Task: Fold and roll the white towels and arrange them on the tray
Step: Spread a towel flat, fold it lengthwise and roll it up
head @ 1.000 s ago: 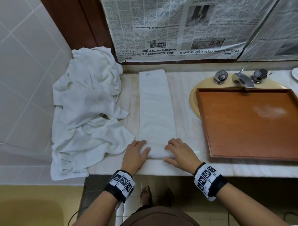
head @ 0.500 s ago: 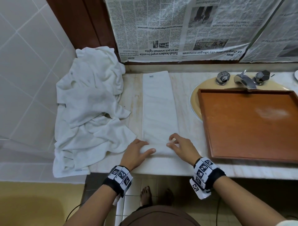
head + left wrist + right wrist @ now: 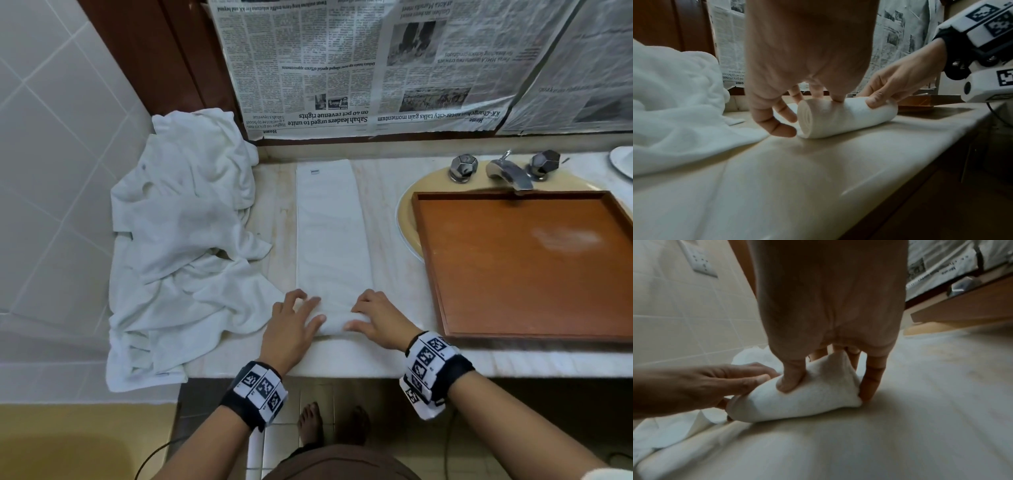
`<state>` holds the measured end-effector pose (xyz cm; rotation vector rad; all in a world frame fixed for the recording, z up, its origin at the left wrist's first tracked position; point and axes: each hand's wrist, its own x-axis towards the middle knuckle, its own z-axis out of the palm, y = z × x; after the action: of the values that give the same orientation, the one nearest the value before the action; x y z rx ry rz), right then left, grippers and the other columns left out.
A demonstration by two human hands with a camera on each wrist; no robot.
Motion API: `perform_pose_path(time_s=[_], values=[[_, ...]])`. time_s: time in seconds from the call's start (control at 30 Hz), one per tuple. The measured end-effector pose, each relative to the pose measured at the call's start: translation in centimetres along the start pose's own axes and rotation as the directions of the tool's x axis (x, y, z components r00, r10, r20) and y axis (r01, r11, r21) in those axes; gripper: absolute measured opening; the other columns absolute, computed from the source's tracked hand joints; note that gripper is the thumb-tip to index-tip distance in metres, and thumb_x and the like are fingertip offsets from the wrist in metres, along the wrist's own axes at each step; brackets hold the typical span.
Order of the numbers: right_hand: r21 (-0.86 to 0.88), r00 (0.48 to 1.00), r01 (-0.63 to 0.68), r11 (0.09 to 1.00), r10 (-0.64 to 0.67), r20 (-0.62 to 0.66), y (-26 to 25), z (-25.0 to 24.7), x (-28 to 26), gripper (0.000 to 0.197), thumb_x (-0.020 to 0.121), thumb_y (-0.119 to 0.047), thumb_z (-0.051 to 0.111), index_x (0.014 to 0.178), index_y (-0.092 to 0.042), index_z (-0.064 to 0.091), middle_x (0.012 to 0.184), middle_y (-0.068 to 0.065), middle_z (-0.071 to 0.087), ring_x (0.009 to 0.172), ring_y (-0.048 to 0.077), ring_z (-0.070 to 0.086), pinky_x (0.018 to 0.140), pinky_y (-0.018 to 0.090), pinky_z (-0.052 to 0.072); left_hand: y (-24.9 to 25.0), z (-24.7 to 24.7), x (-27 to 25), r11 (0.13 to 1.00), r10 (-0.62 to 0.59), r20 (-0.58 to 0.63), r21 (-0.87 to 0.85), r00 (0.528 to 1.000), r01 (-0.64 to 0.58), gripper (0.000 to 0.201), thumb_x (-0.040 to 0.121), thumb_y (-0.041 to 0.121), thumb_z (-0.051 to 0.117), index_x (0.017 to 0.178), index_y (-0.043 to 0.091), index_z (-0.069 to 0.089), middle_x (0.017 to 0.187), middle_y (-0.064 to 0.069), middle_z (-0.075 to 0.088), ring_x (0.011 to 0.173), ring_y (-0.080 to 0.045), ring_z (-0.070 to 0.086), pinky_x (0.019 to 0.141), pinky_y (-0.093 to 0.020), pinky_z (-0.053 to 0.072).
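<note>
A white towel (image 3: 330,233), folded into a long narrow strip, lies on the marble counter and runs away from me. Its near end is wound into a tight roll (image 3: 337,323) (image 3: 842,120) (image 3: 807,399). My left hand (image 3: 298,318) (image 3: 785,113) curls over the roll's left end, fingertips on top and thumb by the spiral face. My right hand (image 3: 373,315) holds the right end, thumb (image 3: 791,378) pressed into the front and fingers over the back. The brown wooden tray (image 3: 513,267) sits over the sink at the right, with nothing on it.
A heap of crumpled white towels (image 3: 181,246) fills the counter's left end and hangs over its edge. Chrome faucet (image 3: 508,171) and two knobs stand behind the tray. Newspaper (image 3: 376,68) covers the wall behind. A tiled wall bounds the left side.
Both hands have rolled the towel's near end farther from the counter's front edge. The roll has grown thicker and the flat strip shorter.
</note>
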<state>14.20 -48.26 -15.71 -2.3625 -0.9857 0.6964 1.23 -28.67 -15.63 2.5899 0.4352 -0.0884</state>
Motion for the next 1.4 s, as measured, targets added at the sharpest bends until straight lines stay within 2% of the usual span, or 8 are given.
perform_pose_path(time_s=[0.37, 0.57, 0.7, 0.87, 0.97, 1.07, 1.17, 1.4], values=[[0.197, 0.968, -0.211, 0.957, 0.232, -0.093, -0.6, -0.6, -1.0, 0.039, 0.087, -0.056, 0.065, 0.116, -0.03, 0.059, 0.106, -0.009, 0.058, 0.099, 0.013, 0.058, 0.085, 0.033, 0.046, -1.0, -0.2, -0.6, 0.978, -0.115, 0.101, -0.162, 0.988, 0.13, 0.063, 0.085, 0.073, 0.054, 0.124, 0.025, 0.063, 0.116, 0.005, 0.059, 0.11, -0.016, 0.055, 0.094, -0.035, 0.047], [-0.343, 0.971, 0.082, 0.936, -0.153, -0.185, -1.3, 1.5, -2.4, 0.042, 0.09, -0.046, 0.06, 0.122, -0.019, 0.057, 0.123, 0.001, 0.055, 0.109, 0.024, 0.052, 0.087, 0.04, 0.042, -1.1, -0.3, 0.7, 0.934, -0.205, 0.109, -0.274, 0.973, 0.228, 0.053, 0.083, 0.071, 0.06, 0.099, 0.021, 0.069, 0.092, 0.005, 0.065, 0.091, -0.015, 0.06, 0.079, -0.029, 0.046], [-0.199, 0.989, 0.052, 0.979, -0.077, -0.123, -0.2, 1.3, -2.0, 0.045, 0.092, -0.037, 0.063, 0.132, -0.02, 0.054, 0.128, -0.001, 0.054, 0.118, 0.023, 0.049, 0.097, 0.035, 0.037, -0.2, 0.1, 1.0, 0.942, -0.257, 0.062, -0.209, 0.964, 0.264, 0.059, 0.087, 0.066, 0.059, 0.114, 0.014, 0.063, 0.115, -0.003, 0.056, 0.109, -0.024, 0.054, 0.093, -0.035, 0.045], [0.074, 0.994, -0.111, 0.991, 0.11, 0.022, -0.2, -0.8, 0.3, 0.046, 0.087, -0.04, 0.071, 0.126, -0.017, 0.062, 0.126, 0.002, 0.054, 0.12, 0.02, 0.044, 0.098, 0.025, 0.032, 0.2, 0.8, -0.2, 0.999, 0.04, -0.037, -0.033, 0.999, -0.041, 0.07, 0.082, 0.07, 0.061, 0.134, 0.026, 0.049, 0.136, 0.007, 0.045, 0.12, -0.018, 0.044, 0.093, -0.038, 0.045], [0.043, 0.979, -0.152, 0.988, 0.144, 0.146, -0.1, -1.7, 0.3, 0.048, 0.091, -0.048, 0.063, 0.127, -0.016, 0.062, 0.125, 0.002, 0.053, 0.117, 0.019, 0.048, 0.097, 0.029, 0.037, -1.0, 0.8, -0.1, 0.999, 0.032, 0.042, 0.022, 0.999, -0.033, 0.07, 0.079, 0.075, 0.059, 0.132, 0.029, 0.053, 0.132, 0.009, 0.051, 0.118, -0.017, 0.048, 0.093, -0.038, 0.045], [-0.313, 0.987, -0.006, 0.95, -0.044, -0.153, -0.5, -0.5, -1.0, 0.047, 0.097, -0.047, 0.037, 0.113, -0.013, 0.066, 0.111, 0.005, 0.058, 0.1, 0.026, 0.057, 0.079, 0.038, 0.048, -1.6, 0.1, 1.3, 0.993, -0.023, 0.112, -0.115, 0.993, 0.036, 0.063, 0.079, 0.072, 0.064, 0.123, 0.027, 0.062, 0.121, 0.006, 0.055, 0.112, -0.017, 0.052, 0.096, -0.032, 0.043], [-0.47, 0.955, 0.085, 0.879, -0.207, -0.214, -1.0, 1.5, -2.5, 0.042, 0.084, -0.04, 0.056, 0.116, -0.013, 0.062, 0.109, 0.005, 0.06, 0.095, 0.026, 0.06, 0.071, 0.036, 0.052, -1.2, -0.7, 2.6, 0.976, -0.069, 0.181, -0.189, 0.981, 0.104, 0.057, 0.08, 0.069, 0.065, 0.113, 0.023, 0.068, 0.108, 0.003, 0.055, 0.105, -0.018, 0.056, 0.09, -0.028, 0.041], [-0.041, 1.0, -0.003, 0.999, 0.002, -0.024, -0.5, -1.4, 0.4, 0.042, 0.094, -0.04, 0.062, 0.13, -0.017, 0.06, 0.122, 0.004, 0.057, 0.114, 0.023, 0.049, 0.097, 0.033, 0.037, 0.1, 0.0, 1.9, 0.996, 0.013, 0.025, 0.091, 1.0, -0.016, 0.065, 0.089, 0.072, 0.046, 0.141, 0.034, 0.044, 0.136, 0.006, 0.043, 0.122, -0.023, 0.042, 0.092, -0.046, 0.048]])
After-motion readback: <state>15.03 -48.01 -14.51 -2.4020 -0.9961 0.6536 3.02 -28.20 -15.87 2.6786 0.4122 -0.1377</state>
